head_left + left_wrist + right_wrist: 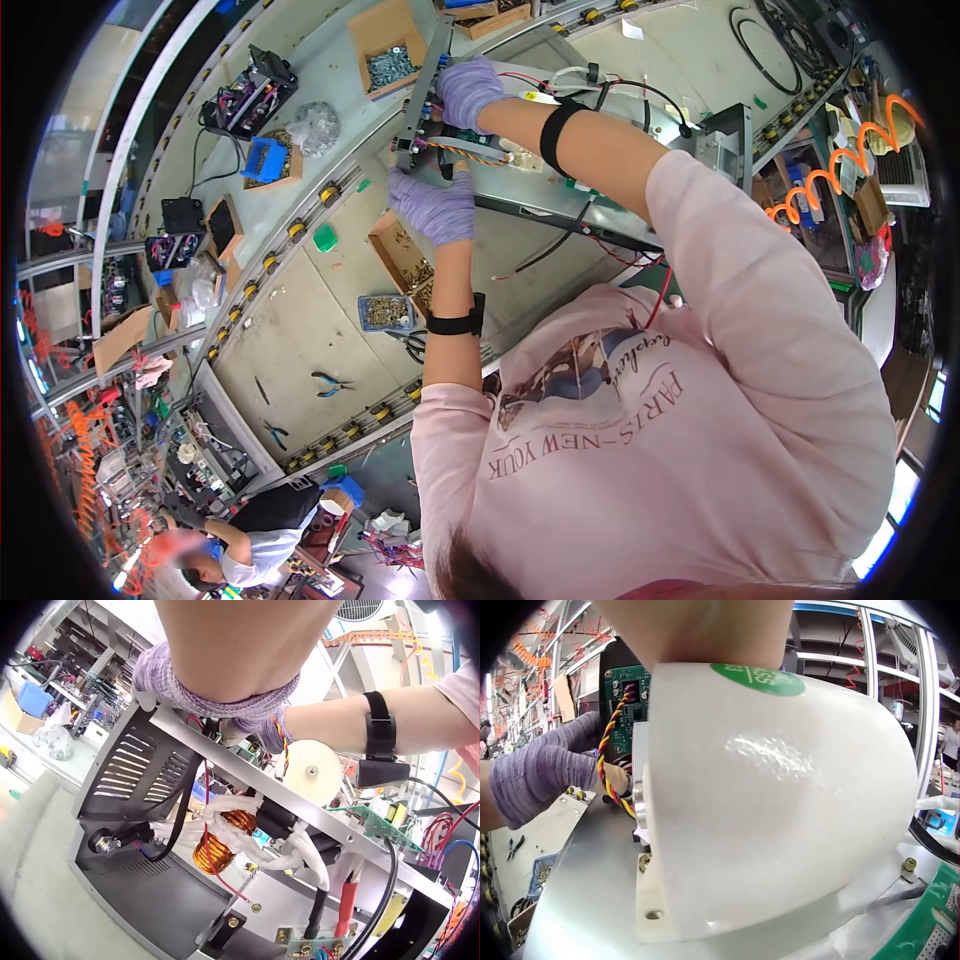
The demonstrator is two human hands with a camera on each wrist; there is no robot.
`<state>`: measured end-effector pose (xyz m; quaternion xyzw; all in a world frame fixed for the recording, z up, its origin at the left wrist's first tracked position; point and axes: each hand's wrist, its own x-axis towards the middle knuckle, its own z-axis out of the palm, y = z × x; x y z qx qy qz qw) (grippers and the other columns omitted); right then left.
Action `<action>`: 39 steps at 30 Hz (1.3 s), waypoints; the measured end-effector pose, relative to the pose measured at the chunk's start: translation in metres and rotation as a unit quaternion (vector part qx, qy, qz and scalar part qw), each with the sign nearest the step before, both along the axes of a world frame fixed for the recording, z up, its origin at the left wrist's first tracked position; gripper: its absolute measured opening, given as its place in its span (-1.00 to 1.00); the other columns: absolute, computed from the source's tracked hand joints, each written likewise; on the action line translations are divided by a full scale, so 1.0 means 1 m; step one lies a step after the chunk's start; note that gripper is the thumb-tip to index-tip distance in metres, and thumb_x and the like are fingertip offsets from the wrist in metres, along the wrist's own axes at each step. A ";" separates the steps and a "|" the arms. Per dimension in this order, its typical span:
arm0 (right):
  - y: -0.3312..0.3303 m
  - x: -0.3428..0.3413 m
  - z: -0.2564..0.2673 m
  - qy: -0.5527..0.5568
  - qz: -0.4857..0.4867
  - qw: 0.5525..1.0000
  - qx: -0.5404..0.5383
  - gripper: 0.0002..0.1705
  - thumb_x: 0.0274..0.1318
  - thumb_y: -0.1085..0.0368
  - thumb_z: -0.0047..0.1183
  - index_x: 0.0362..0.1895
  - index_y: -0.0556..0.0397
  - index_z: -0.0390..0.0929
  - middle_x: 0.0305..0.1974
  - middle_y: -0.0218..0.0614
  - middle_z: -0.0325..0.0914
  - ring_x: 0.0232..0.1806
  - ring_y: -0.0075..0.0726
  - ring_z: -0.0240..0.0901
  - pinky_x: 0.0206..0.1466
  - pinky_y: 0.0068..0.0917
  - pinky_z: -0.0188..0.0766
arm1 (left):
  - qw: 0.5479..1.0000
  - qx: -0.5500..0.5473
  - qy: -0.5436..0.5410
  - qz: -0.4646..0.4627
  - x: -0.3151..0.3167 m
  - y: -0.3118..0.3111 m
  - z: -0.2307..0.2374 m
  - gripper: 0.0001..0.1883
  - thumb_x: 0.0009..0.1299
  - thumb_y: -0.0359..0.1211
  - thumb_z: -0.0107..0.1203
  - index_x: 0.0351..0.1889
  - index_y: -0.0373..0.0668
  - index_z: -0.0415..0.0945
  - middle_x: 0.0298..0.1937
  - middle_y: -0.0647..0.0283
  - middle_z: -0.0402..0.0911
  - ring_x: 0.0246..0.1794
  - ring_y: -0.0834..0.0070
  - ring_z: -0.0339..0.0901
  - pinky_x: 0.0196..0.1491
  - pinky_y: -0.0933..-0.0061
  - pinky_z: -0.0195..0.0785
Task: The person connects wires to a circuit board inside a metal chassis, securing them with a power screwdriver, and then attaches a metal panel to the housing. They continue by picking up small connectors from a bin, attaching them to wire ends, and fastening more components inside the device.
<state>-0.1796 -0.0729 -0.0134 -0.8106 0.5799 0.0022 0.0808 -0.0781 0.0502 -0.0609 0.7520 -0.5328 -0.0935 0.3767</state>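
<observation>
Left hand: purple-gloved left hand [435,205] is at the near lower corner of the end panel [425,95]. Fingers lie behind the panel, thumb on the inner side; they grip its edge.
Right hand: right hand [470,92], also gloved, is at the inner face of the same panel, farther along it than the left. Fingertips hidden by the glove and parts around them; can't tell if they're grasping anything.
Unit: metal chassis [505,188] sits on the desk [320,290], right forearm above it, left forearm below its near side in the head view. Panel stands at the end of the chassis, between left fingers and thumb; right fingers are inboard of it.
Wiring: twisted wires [609,754], red, yellow and black, run from the green board [622,712] down just beside the left thumb.
Near right wrist: white rounded housing [780,810] with a green sticker fills most of that view and hides the right fingers.
Inside chassis: copper coil [214,855] below the top rail, well under the left wrist. Loose red wire [208,825] hangs in front, ring terminal at its lower end.
Desk, near side: box of brass hardware [385,238] near the left forearm, blue tray [362,313] just beside it, pliers [330,384] well apart.
Desk, far side: box of silver bolts [375,25] near the panel; clear plastic bag [315,130] and blue bin [265,160] farther out.
Background: second person [262,562] in a white top, lower left of the head view.
</observation>
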 end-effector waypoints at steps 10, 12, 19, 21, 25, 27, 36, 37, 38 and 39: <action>0.006 -0.002 0.013 -0.037 -0.012 0.999 0.029 -0.57 -0.21 -0.05 0.13 -0.34 0.01 0.60 -0.39 -0.25 0.57 -0.31 -0.14 0.50 -0.28 -0.24 0.39 | 0.997 -0.026 0.027 0.070 0.005 -0.003 0.006 -0.21 -0.01 -0.15 0.30 0.08 -0.36 0.15 -0.06 -0.15 0.32 -0.05 0.01 0.29 0.02 0.19 0.20; -0.008 -0.008 0.005 -0.050 -0.003 0.997 0.056 -0.58 -0.24 -0.01 0.14 -0.34 0.04 0.59 -0.39 -0.23 0.56 -0.32 -0.13 0.50 -0.30 -0.23 0.41 | 0.997 -0.018 0.000 0.072 0.007 -0.006 0.006 -0.25 -0.02 -0.22 0.31 0.07 -0.32 0.17 -0.06 -0.15 0.31 -0.07 0.04 0.32 -0.01 0.23 0.24; 0.007 -0.018 0.027 -0.081 0.005 0.992 0.096 -0.61 -0.18 0.07 0.05 -0.32 0.10 0.56 -0.36 -0.14 0.55 -0.31 -0.11 0.51 -0.30 -0.22 0.42 | 0.978 0.016 0.067 0.195 -0.006 -0.024 0.008 -0.23 -0.09 -0.29 0.34 0.08 -0.28 0.20 -0.05 -0.10 0.34 -0.06 0.05 0.32 0.01 0.22 0.23; 0.024 -0.016 0.038 -0.082 -0.001 0.991 0.110 -0.60 -0.13 0.06 0.01 -0.28 0.11 0.55 -0.33 -0.12 0.54 -0.29 -0.11 0.50 -0.27 -0.21 0.42 | 0.980 -0.007 0.069 0.187 -0.005 -0.024 -0.002 -0.23 -0.09 -0.32 0.33 0.09 -0.29 0.18 -0.03 -0.09 0.33 -0.01 0.05 0.30 0.07 0.23 0.20; 0.060 -0.014 0.051 -0.008 0.097 0.984 0.147 -0.57 -0.05 0.03 -0.07 -0.19 0.06 0.52 -0.27 -0.10 0.52 -0.20 -0.04 0.46 -0.16 -0.22 0.36 | 0.986 -0.003 0.099 0.134 0.000 -0.009 -0.013 -0.25 -0.07 -0.38 0.30 0.09 -0.29 0.17 -0.04 -0.06 0.33 0.05 0.09 0.26 0.11 0.26 0.18; 0.072 -0.013 0.053 0.034 0.141 0.978 0.150 -0.56 -0.03 0.02 -0.09 -0.15 0.04 0.50 -0.27 -0.08 0.52 -0.18 0.01 0.44 -0.13 -0.24 0.34 | 0.969 -0.212 0.102 0.080 0.006 -0.004 -0.048 -0.33 0.00 -0.35 0.26 0.07 -0.28 0.18 -0.06 -0.03 0.31 -0.02 0.10 0.24 0.02 0.20 0.17; 0.077 -0.024 0.053 -0.081 0.113 0.968 0.207 -0.63 -0.05 0.15 -0.05 -0.16 0.06 0.52 -0.25 -0.08 0.52 -0.19 -0.03 0.47 -0.15 -0.23 0.38 | 0.696 0.013 0.718 -0.008 -0.018 0.005 -0.019 -0.75 0.29 -0.30 0.02 -0.10 -0.14 0.37 -0.39 0.40 0.44 -0.50 0.63 0.34 -0.44 0.63 0.24; 0.077 -0.029 0.054 -0.104 0.117 0.966 0.205 -0.62 -0.05 0.15 -0.06 -0.14 0.05 0.51 -0.23 -0.07 0.51 -0.17 -0.04 0.46 -0.13 -0.22 0.37 | 0.695 0.056 0.717 0.001 -0.016 -0.002 -0.021 -0.77 0.30 -0.28 0.02 -0.12 -0.12 0.38 -0.38 0.38 0.47 -0.45 0.59 0.39 -0.43 0.61 0.29; 0.076 -0.033 0.057 -0.105 0.124 0.964 0.210 -0.60 -0.06 0.15 -0.08 -0.10 0.03 0.49 -0.19 -0.08 0.50 -0.12 -0.04 0.43 -0.08 -0.22 0.34 | 0.691 0.099 0.716 0.008 -0.012 -0.006 -0.023 -0.78 0.31 -0.26 0.01 -0.13 -0.10 0.38 -0.38 0.36 0.51 -0.40 0.55 0.44 -0.41 0.59 0.33; 0.074 -0.037 0.059 -0.104 0.124 0.964 0.209 -0.60 -0.06 0.15 -0.08 -0.10 0.03 0.49 -0.19 -0.08 0.50 -0.12 -0.04 0.43 -0.08 -0.22 0.34 | 0.691 0.097 0.716 0.007 -0.007 -0.006 -0.026 -0.78 0.31 -0.26 0.01 -0.13 -0.10 0.38 -0.38 0.36 0.51 -0.40 0.55 0.44 -0.41 0.59 0.33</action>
